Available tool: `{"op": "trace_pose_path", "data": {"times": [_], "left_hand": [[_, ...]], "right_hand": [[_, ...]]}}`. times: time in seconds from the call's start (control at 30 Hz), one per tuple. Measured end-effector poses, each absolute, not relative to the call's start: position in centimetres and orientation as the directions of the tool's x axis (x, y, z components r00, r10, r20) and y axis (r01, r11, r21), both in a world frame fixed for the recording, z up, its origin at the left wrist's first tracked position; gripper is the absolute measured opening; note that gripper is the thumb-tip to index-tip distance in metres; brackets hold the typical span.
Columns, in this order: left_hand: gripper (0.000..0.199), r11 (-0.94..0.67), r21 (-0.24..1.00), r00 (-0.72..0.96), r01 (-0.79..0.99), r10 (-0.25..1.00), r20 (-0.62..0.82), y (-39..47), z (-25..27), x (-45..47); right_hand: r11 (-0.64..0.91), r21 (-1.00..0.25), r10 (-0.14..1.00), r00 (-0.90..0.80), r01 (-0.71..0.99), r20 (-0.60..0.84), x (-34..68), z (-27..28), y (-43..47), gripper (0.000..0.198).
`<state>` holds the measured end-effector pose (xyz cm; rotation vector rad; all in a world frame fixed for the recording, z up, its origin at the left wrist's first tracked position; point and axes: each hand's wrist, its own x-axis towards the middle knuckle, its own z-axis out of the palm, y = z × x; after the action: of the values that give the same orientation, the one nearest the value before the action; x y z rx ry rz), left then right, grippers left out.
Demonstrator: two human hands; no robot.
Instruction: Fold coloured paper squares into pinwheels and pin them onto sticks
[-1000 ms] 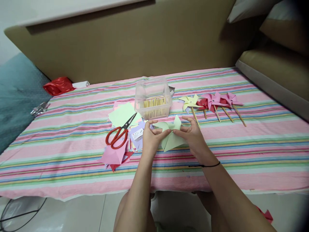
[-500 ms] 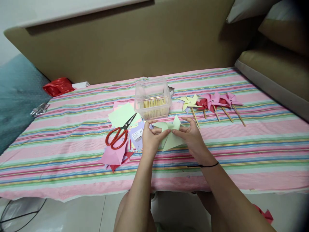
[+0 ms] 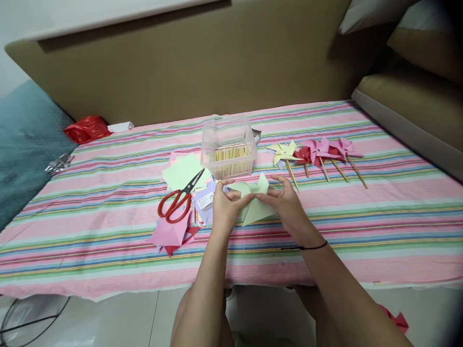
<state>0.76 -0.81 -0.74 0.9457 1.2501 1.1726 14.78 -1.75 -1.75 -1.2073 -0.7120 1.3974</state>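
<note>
Left hand [image 3: 224, 207] and right hand [image 3: 291, 207] are pinching light-green pinwheel paper [image 3: 257, 212] between thumbs and fingers, thumb tips nearly meeting around its middle. Paper's being held before the clear plastic box [image 3: 209, 166]; can't tell if it's touching striped cloth [image 3: 343, 231].

The left hand [image 3: 224, 208] and right hand [image 3: 289, 207] pinch a partly curled, pale green paper [image 3: 259, 212], thumb tips close together near its middle. Just beyond the grip stands a clear plastic box [image 3: 209, 154] holding thin sticks [image 3: 231, 153]. Left of the grip, red-handled scissors [image 3: 187, 190] lie across coloured paper sheets; beyond it to the right, a yellow pinwheel [image 3: 284, 152] lies beside pink and red ones.
</note>
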Motion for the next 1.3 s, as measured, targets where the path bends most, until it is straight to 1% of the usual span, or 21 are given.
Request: {"op": "trace_pose_path", "data": {"times": [0.2, 0.4, 0.57, 0.77, 0.97, 1.3], "left_hand": [[0.071, 0.180, 0.972, -0.108, -0.153, 0.974, -0.197, -0.77, -0.57, 0.74], [0.068, 0.198, 0.968, -0.053, -0.154, 0.977, -0.208, -0.86, -0.35, 0.76], [0.061, 0.202, 0.962, 0.008, -0.186, 0.979, -0.204, -0.86, -0.38, 0.71], [0.065, 0.215, 0.963, -0.005, -0.160, 0.976, -0.219, -0.73, -0.48, 0.59], [0.064, 0.226, 0.969, -0.025, -0.099, 0.973, -0.230, -0.91, -0.32, 0.64], [0.065, 0.225, 0.965, -0.007, -0.133, 0.974, -0.227, -0.94, -0.25, 0.66]], "right_hand": [[-0.215, -0.914, 0.965, 0.068, -0.345, -0.253, 14.97, -1.54, -1.84, 0.090], [-0.183, -0.922, 0.968, 0.102, -0.341, -0.230, 15.00, -1.81, -1.80, 0.088], [-0.168, -0.927, 0.960, 0.158, -0.335, -0.231, 15.00, -1.84, -1.80, 0.087], [-0.188, -0.933, 0.961, 0.139, -0.306, -0.239, 14.93, -1.71, -1.88, 0.089], [-0.185, -0.930, 0.964, 0.126, -0.318, -0.235, 14.86, -1.83, -1.87, 0.093], [-0.201, -0.937, 0.965, 0.104, -0.285, -0.239, 14.93, -1.59, -1.92, 0.093]]}}
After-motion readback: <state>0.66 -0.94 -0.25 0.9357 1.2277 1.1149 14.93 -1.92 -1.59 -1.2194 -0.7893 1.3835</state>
